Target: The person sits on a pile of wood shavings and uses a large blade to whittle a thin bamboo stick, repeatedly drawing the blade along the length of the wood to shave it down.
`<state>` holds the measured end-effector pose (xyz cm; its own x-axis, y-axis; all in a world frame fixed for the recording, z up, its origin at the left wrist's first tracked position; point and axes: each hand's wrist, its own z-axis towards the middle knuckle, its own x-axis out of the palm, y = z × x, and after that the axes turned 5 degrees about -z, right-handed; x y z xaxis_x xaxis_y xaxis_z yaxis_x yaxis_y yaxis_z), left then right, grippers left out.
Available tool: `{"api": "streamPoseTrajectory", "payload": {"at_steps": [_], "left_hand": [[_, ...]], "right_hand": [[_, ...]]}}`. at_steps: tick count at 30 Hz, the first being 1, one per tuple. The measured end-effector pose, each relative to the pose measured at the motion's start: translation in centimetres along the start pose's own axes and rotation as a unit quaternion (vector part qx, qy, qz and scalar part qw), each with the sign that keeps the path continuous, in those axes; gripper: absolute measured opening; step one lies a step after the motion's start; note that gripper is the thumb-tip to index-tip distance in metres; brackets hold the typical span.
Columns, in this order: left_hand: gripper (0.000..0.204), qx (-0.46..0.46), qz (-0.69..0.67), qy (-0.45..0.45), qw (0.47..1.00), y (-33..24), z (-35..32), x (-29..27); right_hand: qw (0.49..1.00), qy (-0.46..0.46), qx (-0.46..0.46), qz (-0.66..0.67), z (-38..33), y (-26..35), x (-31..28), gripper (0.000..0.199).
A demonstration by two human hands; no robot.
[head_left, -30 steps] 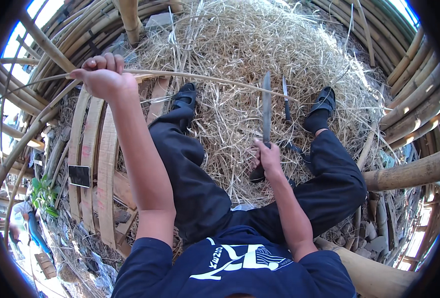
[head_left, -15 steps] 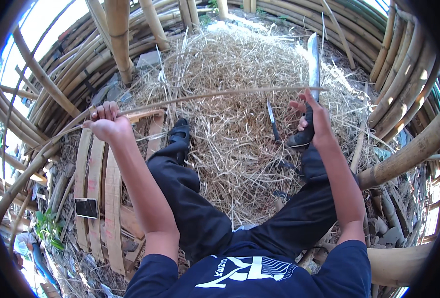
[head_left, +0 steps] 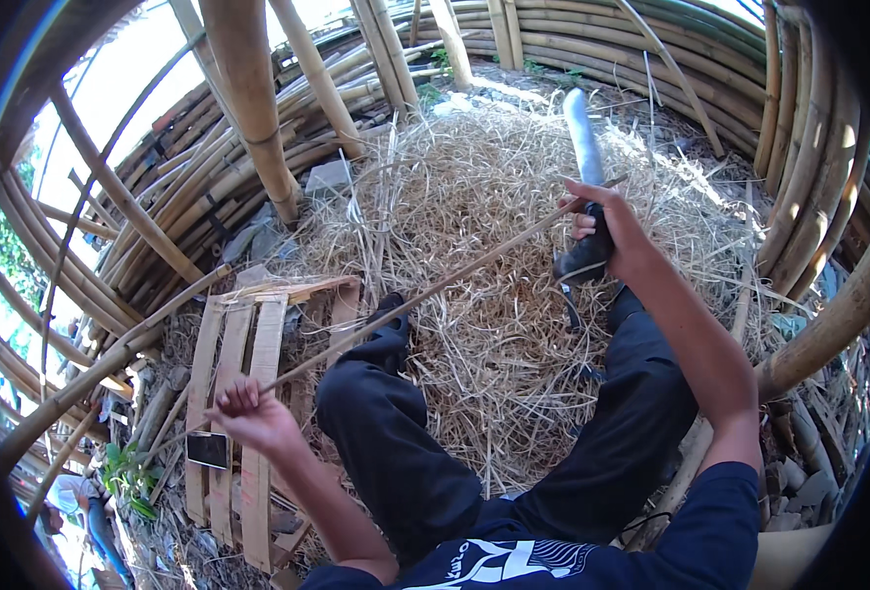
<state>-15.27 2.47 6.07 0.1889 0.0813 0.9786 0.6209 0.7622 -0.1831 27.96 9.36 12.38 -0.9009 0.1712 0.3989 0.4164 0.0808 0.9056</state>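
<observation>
I sit with legs stretched over a heap of dry bamboo shavings (head_left: pixel 514 324). My left hand (head_left: pixel 248 418), low at the left, grips the near end of a long thin bamboo strip (head_left: pixel 425 295). The strip runs up and to the right across my legs to the blade. My right hand (head_left: pixel 612 231) is raised at the upper right and holds a big knife (head_left: pixel 582 133) by its handle, blade pointing up. The strip's far end meets the knife near my right hand.
Thick bamboo poles (head_left: pixel 248 108) stand and lie stacked all around the heap. A small wooden pallet (head_left: pixel 248 393) lies at my left with a dark phone (head_left: pixel 207 449) on it. A thick pole (head_left: pixel 818 334) lies at my right.
My left hand has dropped and drawn back toward me with the strip. My right hand lifted the knife from the shavings up to the strip's far end.
</observation>
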Motion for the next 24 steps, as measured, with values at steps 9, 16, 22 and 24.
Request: {"api": "streamPoseTrajectory", "payload": {"at_steps": [9, 16, 22, 24], "left_hand": [[0.042, -0.003, 0.200, 0.075, 0.977, -8.2, -1.5, -5.6], [0.044, -0.154, 0.394, -0.043, 0.905, -11.6, -4.5, -6.8], [0.070, -0.495, 0.647, 0.027, 0.579, -12.2, -6.3, -3.2], [0.063, -0.403, 0.705, 0.135, 0.568, -11.6, -6.5, -1.6]], "right_hand": [[0.985, 0.171, 0.006, 0.000, 1.2, -2.4, 1.3, 0.030], [0.976, 0.212, -0.032, -0.024, 2.4, -3.4, 1.0, 0.034], [0.981, 0.185, -0.044, -0.040, 2.4, -3.4, 0.0, 0.038], [0.982, 0.178, -0.050, -0.032, 2.2, -3.3, 0.2, 0.036]]}}
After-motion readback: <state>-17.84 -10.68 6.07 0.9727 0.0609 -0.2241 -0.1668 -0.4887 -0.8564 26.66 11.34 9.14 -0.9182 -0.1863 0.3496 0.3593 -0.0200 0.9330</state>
